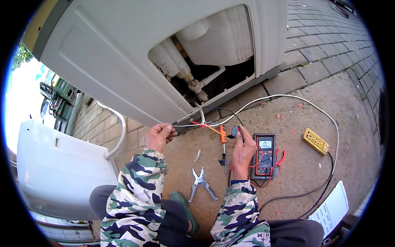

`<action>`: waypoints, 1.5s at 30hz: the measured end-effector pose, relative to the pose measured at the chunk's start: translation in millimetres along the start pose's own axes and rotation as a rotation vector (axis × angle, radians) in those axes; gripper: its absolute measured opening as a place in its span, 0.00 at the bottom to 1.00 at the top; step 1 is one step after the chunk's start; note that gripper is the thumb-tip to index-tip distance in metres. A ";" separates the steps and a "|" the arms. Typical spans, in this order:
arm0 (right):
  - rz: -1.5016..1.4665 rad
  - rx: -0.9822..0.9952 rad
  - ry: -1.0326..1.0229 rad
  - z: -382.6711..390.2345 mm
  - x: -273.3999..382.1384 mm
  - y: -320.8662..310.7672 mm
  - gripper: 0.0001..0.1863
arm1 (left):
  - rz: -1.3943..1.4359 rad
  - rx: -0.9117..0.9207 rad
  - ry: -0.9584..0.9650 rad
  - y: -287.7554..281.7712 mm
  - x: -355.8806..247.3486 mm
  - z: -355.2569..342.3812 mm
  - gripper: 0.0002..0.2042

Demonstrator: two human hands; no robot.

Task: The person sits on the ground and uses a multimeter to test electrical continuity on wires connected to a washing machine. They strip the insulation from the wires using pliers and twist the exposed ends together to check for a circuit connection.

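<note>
My left hand is closed, thumb and finger pinching a thin wire near a small dark piece at the fingertips. The wire runs from there toward my right hand, whose fingers are pinched round a small dark round thing with a red bit beside it; its kind is unclear. Between the hands, a white cable splits into red, yellow and other thin wires. Just left of my right hand, an orange-handled screwdriver lies on the ground. On its right lies a multimeter with red and black leads.
A washing machine with an open panel stands ahead. Wire strippers lie between my forearms, red-handled pliers by the multimeter. A yellow power strip and a white cover are at right, a white casing at left.
</note>
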State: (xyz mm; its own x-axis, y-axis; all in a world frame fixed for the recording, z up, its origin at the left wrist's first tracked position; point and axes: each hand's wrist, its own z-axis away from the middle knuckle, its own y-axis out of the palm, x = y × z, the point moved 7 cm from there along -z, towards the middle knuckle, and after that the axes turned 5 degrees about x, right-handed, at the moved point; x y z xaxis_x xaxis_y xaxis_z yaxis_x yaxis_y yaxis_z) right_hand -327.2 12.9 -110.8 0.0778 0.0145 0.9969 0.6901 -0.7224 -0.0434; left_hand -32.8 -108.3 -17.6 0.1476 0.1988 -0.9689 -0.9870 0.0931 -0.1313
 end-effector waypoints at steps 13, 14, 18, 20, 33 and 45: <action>-0.287 0.052 0.215 1.2 -26.3 0.2 0.14 | 0.238 0.087 0.012 25.2 31.1 11.9 0.08; -0.266 0.061 0.237 2.6 -26.6 -0.3 0.14 | 0.288 0.059 0.031 23.1 31.4 11.8 0.08; -0.140 0.033 0.221 3.4 -33.7 -3.8 0.14 | 0.126 0.008 -0.018 8.1 41.9 8.7 0.07; -0.157 0.021 0.242 1.9 -40.7 -7.8 0.14 | 0.104 -0.007 0.040 12.8 40.1 7.7 0.07; -0.047 -0.001 0.216 5.0 -42.3 -7.7 0.15 | 0.009 -0.012 0.108 17.6 36.3 7.0 0.08; -0.090 -0.277 0.314 0.6 -69.4 -39.1 0.13 | 0.132 -0.116 0.116 9.2 48.5 4.9 0.07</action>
State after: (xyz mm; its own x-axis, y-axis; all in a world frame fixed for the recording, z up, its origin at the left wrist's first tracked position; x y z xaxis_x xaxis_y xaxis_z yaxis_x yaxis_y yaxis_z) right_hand -359.2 40.5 -178.3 -0.2261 -0.0940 0.9696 0.4612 -0.8870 0.0216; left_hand -34.4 -93.0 -64.8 0.0151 0.0874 -0.9961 -0.9990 -0.0410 -0.0188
